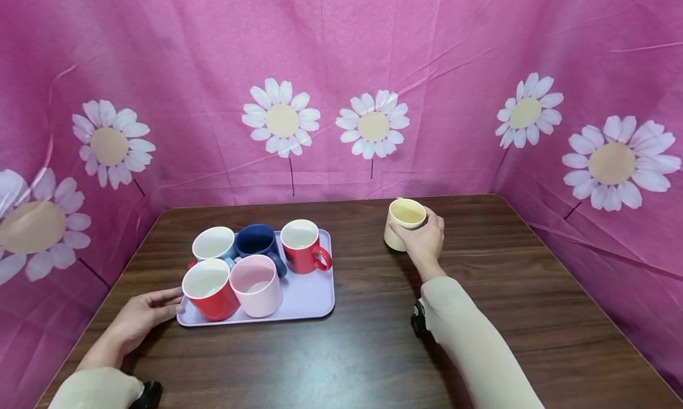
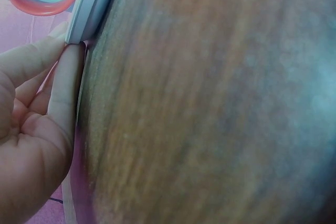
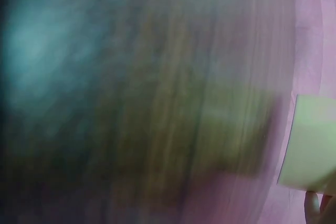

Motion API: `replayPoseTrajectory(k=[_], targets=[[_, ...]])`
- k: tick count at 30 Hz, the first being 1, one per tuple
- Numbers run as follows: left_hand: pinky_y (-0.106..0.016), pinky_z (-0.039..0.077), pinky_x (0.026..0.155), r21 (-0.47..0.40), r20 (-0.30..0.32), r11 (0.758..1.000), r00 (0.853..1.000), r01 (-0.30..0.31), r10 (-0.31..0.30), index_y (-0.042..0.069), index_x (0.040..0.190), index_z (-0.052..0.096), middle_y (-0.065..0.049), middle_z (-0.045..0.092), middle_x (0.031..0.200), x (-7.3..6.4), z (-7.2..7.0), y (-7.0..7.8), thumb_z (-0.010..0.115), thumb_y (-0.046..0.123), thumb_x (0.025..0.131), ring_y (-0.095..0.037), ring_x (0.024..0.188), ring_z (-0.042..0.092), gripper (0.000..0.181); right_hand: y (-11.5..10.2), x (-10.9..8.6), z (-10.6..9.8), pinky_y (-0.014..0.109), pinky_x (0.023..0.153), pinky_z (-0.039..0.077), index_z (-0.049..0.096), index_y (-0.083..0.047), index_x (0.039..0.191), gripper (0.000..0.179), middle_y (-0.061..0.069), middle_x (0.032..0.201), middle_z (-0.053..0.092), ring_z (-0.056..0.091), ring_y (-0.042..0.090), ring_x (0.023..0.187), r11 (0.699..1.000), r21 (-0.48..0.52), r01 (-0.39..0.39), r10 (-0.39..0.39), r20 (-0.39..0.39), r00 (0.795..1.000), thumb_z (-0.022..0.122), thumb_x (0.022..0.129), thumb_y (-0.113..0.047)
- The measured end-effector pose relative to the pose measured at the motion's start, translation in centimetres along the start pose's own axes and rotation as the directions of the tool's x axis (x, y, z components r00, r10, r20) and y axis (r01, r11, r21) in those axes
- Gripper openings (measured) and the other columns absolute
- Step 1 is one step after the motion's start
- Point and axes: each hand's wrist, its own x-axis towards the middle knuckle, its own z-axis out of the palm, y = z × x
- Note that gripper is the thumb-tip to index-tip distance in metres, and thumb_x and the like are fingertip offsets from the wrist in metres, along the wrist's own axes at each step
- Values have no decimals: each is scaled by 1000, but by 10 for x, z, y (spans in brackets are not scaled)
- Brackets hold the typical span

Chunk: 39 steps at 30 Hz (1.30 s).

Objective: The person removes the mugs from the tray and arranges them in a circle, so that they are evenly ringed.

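Note:
At the right, my right hand (image 1: 425,240) grips a pale yellow mug (image 1: 393,234) round its body, thumb on the near side. The mug looks upright; whether its base touches the table cannot be told. In the right wrist view the yellow mug (image 3: 310,140) shows at the edge, with fingertips (image 3: 312,205) below it. On the left, my left hand (image 1: 140,317) pinches the near left corner of a lilac tray (image 1: 306,296). The left wrist view has the thumb and a finger (image 2: 65,87) at the tray's rim (image 2: 89,14).
On the tray stand a red mug (image 1: 213,299), a pink mug (image 1: 258,293), a light blue mug with a white inside (image 1: 214,244), a navy mug (image 1: 255,243) and another red mug (image 1: 301,256). Pink flowered cloth (image 1: 331,53) hangs round the wooden table (image 1: 363,350).

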Motion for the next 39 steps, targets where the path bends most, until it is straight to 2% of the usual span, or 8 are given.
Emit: replayPoseTrajectory(k=[5, 13, 22, 29, 33, 36, 39], targets=[[-15, 48, 77, -6, 4, 1000, 1000, 13, -13, -21, 126, 46, -1, 69, 103, 1, 0, -1, 69, 6, 87, 4, 92, 58, 53, 3, 2, 2, 47, 91, 42, 55, -8, 126, 86, 14, 121, 49, 50, 34, 110, 1000, 9, -23, 23, -30, 999, 90, 56, -43], [-15, 47, 77, 42, 2, 999, 1000, 27, -27, -20, 130, 43, -14, 67, 110, 2, 0, 0, 69, 9, 87, 4, 94, 57, 58, 4, 4, 6, 46, 93, 42, 54, -9, 128, 87, 15, 122, 48, 49, 34, 112, 999, -9, -41, 41, -38, 998, 89, 56, -43], [-15, 48, 77, 3, 5, 1000, 1000, 4, -4, -20, 127, 47, 3, 69, 101, 2, 0, 0, 69, 7, 87, 5, 92, 57, 52, 3, 3, 9, 47, 93, 41, 53, -9, 129, 88, 16, 123, 47, 49, 35, 112, 999, -22, -47, 47, -18, 999, 89, 58, -44], [-15, 48, 77, -34, 3, 999, 1000, 2, -2, 1, 121, 61, 9, 69, 98, 1, -2, -1, 68, 5, 87, 5, 91, 57, 35, 3, 1, 12, 44, 96, 39, 52, -8, 129, 87, 15, 124, 47, 47, 33, 113, 998, -8, -55, 55, -10, 998, 89, 58, -42], [-15, 48, 77, -22, 2, 1000, 1000, 7, -7, -7, 124, 58, 7, 69, 99, 0, -1, -1, 69, 6, 87, 5, 92, 57, 41, 5, 1, 13, 42, 97, 38, 52, -7, 128, 87, 15, 123, 48, 47, 32, 113, 999, 15, -48, 48, -14, 999, 90, 57, -41], [-15, 48, 77, -11, 1, 1000, 1000, 10, -10, -17, 126, 50, 5, 69, 101, 0, -1, 0, 69, 7, 87, 5, 92, 57, 49, 6, 0, 13, 42, 99, 37, 51, -5, 129, 88, 17, 123, 47, 46, 32, 114, 998, 52, -40, 41, -15, 999, 91, 57, -38], [-15, 48, 77, -1, 1, 1000, 1000, 13, -13, -21, 126, 47, 3, 69, 102, 0, -1, 0, 69, 7, 87, 5, 92, 57, 53, 6, -1, 14, 42, 102, 34, 48, -3, 133, 92, 19, 126, 45, 43, 33, 118, 994, 99, -47, 48, -9, 999, 91, 58, -35]])
